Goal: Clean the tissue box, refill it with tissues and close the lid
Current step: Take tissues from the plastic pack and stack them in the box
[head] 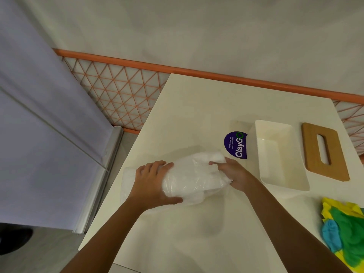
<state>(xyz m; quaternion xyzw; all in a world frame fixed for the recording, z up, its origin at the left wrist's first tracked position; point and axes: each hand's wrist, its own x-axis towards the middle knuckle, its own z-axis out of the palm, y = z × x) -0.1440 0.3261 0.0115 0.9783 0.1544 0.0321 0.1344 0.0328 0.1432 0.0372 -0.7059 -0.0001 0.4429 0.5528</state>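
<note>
Several bright cloths (344,231), yellow, green and blue, are being seen bunched at the near right of the cream table (177,239). Mid-table, a soft white stack of tissues (194,177) in clear plastic film is being gripped at both ends: the left hand (154,182) is being curled over its left end, and the right hand (233,174) is being tucked into its right end. It is being judged light, squashy and slippery, so best held by its ends. Farther right, the empty white plastic tissue box (304,183) is being shown open, with its slotted wooden lid (313,150) beside it and apart.
</note>
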